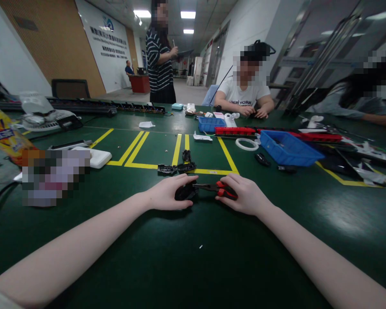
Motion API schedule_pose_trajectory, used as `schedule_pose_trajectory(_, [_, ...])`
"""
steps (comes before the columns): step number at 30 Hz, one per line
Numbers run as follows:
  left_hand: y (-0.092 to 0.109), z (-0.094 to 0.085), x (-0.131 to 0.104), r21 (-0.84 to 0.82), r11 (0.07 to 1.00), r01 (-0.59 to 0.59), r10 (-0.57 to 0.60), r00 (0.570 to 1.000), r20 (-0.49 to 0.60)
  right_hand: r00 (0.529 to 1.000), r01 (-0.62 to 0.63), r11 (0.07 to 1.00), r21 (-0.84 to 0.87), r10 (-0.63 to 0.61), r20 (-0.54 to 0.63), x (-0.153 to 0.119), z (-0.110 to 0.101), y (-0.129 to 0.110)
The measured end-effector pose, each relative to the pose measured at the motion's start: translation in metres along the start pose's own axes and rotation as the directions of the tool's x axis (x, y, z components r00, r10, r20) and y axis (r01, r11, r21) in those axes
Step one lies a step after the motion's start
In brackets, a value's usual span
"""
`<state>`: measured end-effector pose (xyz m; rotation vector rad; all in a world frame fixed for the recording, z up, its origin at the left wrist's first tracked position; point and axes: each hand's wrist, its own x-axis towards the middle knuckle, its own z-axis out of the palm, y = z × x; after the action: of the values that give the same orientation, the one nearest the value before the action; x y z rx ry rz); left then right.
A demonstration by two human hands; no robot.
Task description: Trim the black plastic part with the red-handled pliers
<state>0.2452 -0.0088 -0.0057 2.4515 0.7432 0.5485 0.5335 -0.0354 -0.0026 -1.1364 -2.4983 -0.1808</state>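
My left hand is closed around a small black plastic part, its thumb on the near side and the fingers on the far side. In my right hand is a pair of needle-nose pliers with red and black handles. The pliers' jaws point left and reach the right end of the black part; whether they grip it I cannot tell. Just beyond my hands, several black plastic pieces lie on the green table at the yellow tape line.
At the right stands a blue bin, with black pieces before it and a tape roll beside it. A smaller blue bin sits farther back. A white box lies left. Across the table a person handles something dark.
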Motion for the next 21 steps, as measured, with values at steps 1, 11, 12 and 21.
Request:
schedule_pose_trajectory(1, [-0.0004,0.0000,0.0004,-0.004,1.000,0.003,-0.003,1.000,-0.003,1.000,-0.002,1.000,0.002,0.002,-0.001,0.0000,-0.0002,-0.0002])
schedule_pose_trajectory(11, [-0.0043,-0.0003,0.0010,-0.051,0.999,0.005,-0.004,1.000,0.009,1.000,-0.020,1.000,0.015,0.020,-0.004,-0.0003,-0.0008,-0.0008])
schedule_pose_trajectory(12, [-0.0044,-0.0003,0.0007,-0.055,0.999,0.003,-0.003,1.000,0.008,1.000,-0.023,1.000,0.016,0.023,-0.005,-0.0003,-0.0010,-0.0009])
schedule_pose_trajectory(21, [-0.0026,-0.0007,0.0008,-0.082,0.995,0.047,-0.046,0.999,0.016,1.000,-0.025,1.000,0.003,0.025,0.007,-0.0005,-0.0002,0.0004])
